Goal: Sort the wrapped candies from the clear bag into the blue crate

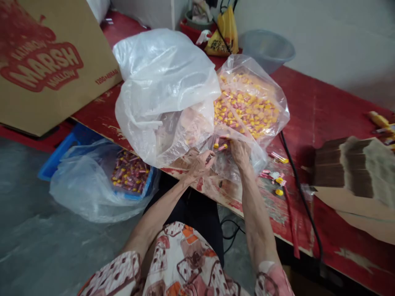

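A clear plastic bag full of small pink pieces with yellow ends, which look like wrapped sweets, lies on the table before me. At its mouth is my right hand, partly under the film with its fingertips hidden, beside a few loose pieces. My left hand is closed at the table's front edge, fingers curled in; what they hold, if anything, I cannot make out. Just beyond it bulges a large whitish plastic bag, with some pink contents showing faintly through its lower side.
Below left, a blue crate holds a plastic bag of similar pieces. A marshmallow carton stands at left. Scraps, a black cable and stacked cardboard lie right. A grey basin sits at the back.
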The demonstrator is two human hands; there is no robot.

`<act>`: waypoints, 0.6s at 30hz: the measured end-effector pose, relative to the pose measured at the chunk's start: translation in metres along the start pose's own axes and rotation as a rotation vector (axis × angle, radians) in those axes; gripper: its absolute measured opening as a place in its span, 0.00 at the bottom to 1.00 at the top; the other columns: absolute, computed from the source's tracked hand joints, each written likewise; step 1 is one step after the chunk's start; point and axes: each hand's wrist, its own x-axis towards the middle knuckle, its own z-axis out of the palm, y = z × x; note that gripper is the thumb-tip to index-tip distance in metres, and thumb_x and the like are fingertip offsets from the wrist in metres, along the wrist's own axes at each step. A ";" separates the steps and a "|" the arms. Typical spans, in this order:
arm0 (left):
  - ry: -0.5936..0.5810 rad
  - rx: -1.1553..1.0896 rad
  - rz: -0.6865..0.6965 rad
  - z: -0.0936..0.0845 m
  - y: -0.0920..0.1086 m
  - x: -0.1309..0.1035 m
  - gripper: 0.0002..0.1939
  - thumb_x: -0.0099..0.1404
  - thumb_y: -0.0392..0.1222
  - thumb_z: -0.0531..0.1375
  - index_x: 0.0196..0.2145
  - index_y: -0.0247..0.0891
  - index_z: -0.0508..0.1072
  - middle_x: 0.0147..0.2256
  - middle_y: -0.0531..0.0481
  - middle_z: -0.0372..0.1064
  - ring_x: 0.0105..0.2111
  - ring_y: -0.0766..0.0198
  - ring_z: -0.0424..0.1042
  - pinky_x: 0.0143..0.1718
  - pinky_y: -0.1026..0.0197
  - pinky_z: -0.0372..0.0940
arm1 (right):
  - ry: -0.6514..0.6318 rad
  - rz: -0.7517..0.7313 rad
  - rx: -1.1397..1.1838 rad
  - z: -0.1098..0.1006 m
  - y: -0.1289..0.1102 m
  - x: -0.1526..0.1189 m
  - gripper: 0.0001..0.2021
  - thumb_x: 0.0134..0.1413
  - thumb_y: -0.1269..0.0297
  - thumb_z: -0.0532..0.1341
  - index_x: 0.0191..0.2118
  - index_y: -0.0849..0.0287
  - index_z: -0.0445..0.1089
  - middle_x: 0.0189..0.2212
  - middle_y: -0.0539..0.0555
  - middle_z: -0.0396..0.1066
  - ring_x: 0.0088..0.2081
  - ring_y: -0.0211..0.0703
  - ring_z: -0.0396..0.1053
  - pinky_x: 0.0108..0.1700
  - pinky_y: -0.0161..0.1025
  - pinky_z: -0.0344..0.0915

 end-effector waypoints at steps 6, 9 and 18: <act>-0.008 -0.049 -0.029 -0.001 0.003 -0.001 0.11 0.85 0.48 0.55 0.45 0.44 0.74 0.35 0.50 0.79 0.32 0.60 0.77 0.38 0.56 0.72 | 0.207 0.217 0.115 -0.007 0.005 -0.049 0.14 0.73 0.56 0.56 0.49 0.58 0.76 0.43 0.61 0.82 0.42 0.52 0.77 0.52 0.48 0.72; -0.010 -0.043 -0.036 -0.001 0.005 -0.001 0.15 0.86 0.52 0.54 0.45 0.44 0.74 0.34 0.51 0.78 0.31 0.60 0.76 0.38 0.56 0.72 | 0.264 0.235 0.246 0.001 -0.007 -0.078 0.19 0.74 0.46 0.53 0.48 0.55 0.72 0.40 0.59 0.81 0.38 0.50 0.78 0.48 0.45 0.73; -0.014 0.089 -0.075 -0.005 0.000 -0.002 0.17 0.88 0.52 0.51 0.47 0.43 0.75 0.34 0.51 0.78 0.30 0.62 0.75 0.37 0.58 0.71 | 0.403 0.330 0.429 0.020 -0.030 -0.087 0.18 0.73 0.44 0.52 0.48 0.53 0.66 0.42 0.61 0.82 0.38 0.50 0.79 0.46 0.45 0.74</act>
